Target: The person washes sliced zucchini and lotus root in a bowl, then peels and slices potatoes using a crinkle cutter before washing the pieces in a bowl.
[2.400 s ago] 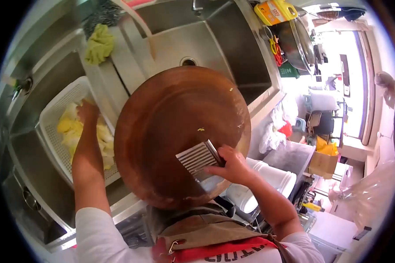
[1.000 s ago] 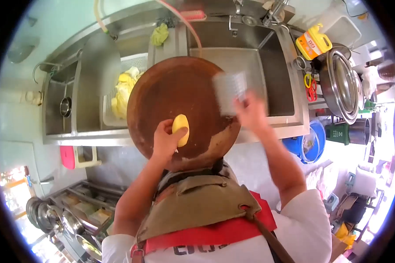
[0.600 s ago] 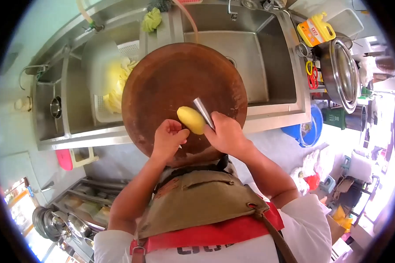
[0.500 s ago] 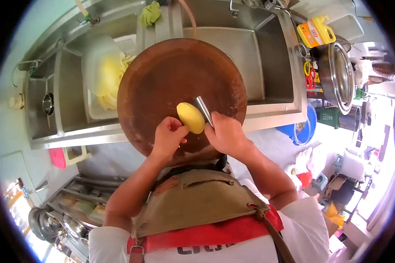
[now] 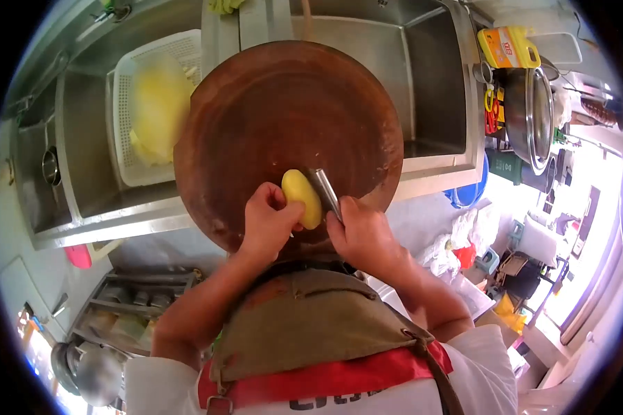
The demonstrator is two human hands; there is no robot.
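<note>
A peeled yellow potato (image 5: 301, 198) lies lengthwise on the round brown chopping block (image 5: 291, 104), near its front edge. My left hand (image 5: 271, 220) is closed on the potato's left side, thumb pressed against the near end. In my right hand (image 5: 363, 232) is a kitchen knife (image 5: 327, 192), its shiny metal blade seen almost edge-on just right of the potato. A narrow dark gap shows between blade and potato. The fingers beneath my right hand are partly hidden.
A white perforated basket (image 5: 124, 117) with blurred yellow pieces sits in the left sink (image 5: 90, 138). The block rests across the sinks, beside the right basin (image 5: 374, 69). At right stand a yellow jug (image 5: 509, 47), scissors (image 5: 491, 111) and a steel pot (image 5: 536, 117).
The view has shifted, and more of the basket shows. My left hand, the potato and the knife have come slightly nearer my body; the potato stands more lengthwise. Both hands keep their holds.
</note>
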